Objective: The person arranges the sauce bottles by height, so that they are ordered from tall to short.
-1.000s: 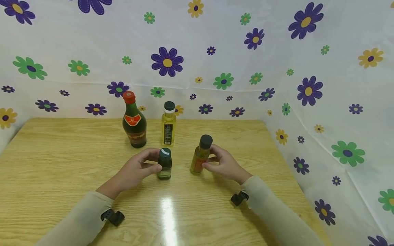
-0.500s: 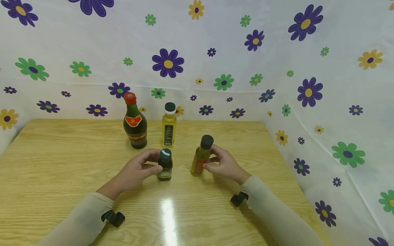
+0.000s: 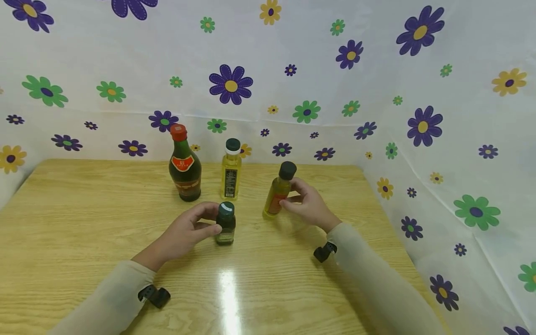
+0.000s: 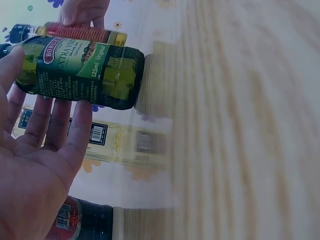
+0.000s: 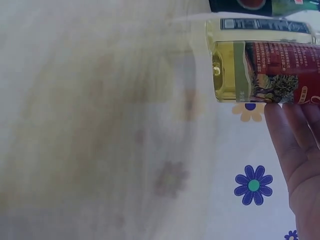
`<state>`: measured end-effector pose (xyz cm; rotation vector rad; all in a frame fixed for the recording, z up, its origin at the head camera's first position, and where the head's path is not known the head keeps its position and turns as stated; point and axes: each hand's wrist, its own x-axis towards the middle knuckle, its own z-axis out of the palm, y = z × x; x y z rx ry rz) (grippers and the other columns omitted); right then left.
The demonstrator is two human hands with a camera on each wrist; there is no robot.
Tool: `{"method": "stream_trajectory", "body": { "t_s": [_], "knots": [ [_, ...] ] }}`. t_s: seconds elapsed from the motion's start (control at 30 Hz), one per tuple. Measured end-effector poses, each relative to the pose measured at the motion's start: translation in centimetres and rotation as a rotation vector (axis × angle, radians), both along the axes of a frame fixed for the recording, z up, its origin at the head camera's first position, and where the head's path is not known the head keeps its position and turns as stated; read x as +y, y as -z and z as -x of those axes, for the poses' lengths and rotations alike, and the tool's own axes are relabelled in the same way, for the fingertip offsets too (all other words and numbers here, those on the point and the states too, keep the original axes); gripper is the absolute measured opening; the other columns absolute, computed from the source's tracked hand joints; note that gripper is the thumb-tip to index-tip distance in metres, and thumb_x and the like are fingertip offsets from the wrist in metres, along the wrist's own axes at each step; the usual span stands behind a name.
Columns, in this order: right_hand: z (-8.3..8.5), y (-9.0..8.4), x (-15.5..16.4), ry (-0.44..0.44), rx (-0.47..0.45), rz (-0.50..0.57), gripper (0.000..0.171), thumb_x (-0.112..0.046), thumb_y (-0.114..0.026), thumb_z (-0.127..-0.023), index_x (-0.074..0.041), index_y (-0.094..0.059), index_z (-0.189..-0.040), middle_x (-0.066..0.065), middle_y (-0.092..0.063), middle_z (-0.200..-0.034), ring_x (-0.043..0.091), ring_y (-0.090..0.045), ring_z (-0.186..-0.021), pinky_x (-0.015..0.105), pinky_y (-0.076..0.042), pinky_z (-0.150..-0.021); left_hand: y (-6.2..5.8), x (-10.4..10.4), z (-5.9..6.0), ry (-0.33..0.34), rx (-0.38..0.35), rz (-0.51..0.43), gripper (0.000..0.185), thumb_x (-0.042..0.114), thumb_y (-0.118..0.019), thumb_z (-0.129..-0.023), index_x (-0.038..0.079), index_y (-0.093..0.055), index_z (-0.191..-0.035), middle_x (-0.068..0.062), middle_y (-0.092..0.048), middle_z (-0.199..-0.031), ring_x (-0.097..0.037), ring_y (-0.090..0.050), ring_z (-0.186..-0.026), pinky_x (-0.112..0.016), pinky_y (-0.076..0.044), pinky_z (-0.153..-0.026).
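My left hand (image 3: 182, 235) grips a small dark green olive oil bottle (image 3: 226, 228) with a green cap, thumb on the near side and fingers behind. In the left wrist view its green label reads "extra virgin" and "125ml". Farther right, my right hand (image 3: 311, 204) holds a slim bottle of yellow oil (image 3: 275, 197) with a black cap and red label, its top leaning slightly to the right. The right wrist view shows the fingers along the side of this red-labelled bottle (image 5: 272, 72); its cap is out of frame there.
Behind stand a dark bottle with a red cap (image 3: 185, 174) and a square clear bottle of yellow oil (image 3: 231, 179) with a dark green cap. The wooden table (image 3: 92, 209) meets a white flower-print cloth (image 3: 167, 56) at the back and right.
My right hand has carried the red-labelled bottle back, away from me, and slightly right. The left hand stays in place on the olive oil bottle.
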<state>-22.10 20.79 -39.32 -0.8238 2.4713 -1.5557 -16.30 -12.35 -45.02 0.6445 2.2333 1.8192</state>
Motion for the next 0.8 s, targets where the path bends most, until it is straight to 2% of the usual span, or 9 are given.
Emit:
{"method": "stream_trajectory", "body": {
  "t_s": [0.3,0.53,0.8],
  "knots": [
    [2.4,-0.4,-1.0,0.035,-0.017,-0.003,0.042,-0.007,-0.066,-0.088,-0.005,-0.052,-0.127,0.012,-0.058,-0.12,0.025,-0.055,-0.111,0.043,-0.052,-0.09,0.0,-0.1,0.1,0.015,0.009,-0.018,0.041,0.022,-0.067,-0.089,0.022,-0.053,-0.127,-0.003,-0.057,-0.118,-0.021,-0.054,-0.111,-0.03,-0.052,-0.089],
    [3.4,-0.4,-1.7,0.043,-0.001,-0.022,0.043,-0.011,-0.067,-0.088,-0.008,-0.052,-0.129,0.009,-0.058,-0.121,0.024,-0.054,-0.112,0.039,-0.052,-0.091,0.3,-0.2,0.3,0.014,0.011,-0.01,0.042,0.024,-0.067,-0.089,0.019,-0.052,-0.128,-0.003,-0.057,-0.118,-0.021,-0.054,-0.111,-0.03,-0.052,-0.09],
    [4.2,0.1,-2.6,0.024,-0.004,0.0,0.044,-0.009,-0.068,-0.087,-0.006,-0.052,-0.128,0.012,-0.058,-0.122,0.028,-0.054,-0.113,0.043,-0.051,-0.092,-0.1,-0.1,0.1,0.01,0.002,-0.012,0.041,0.022,-0.068,-0.089,0.02,-0.053,-0.127,-0.003,-0.057,-0.118,-0.021,-0.054,-0.111,-0.03,-0.052,-0.09]
  ]
}}
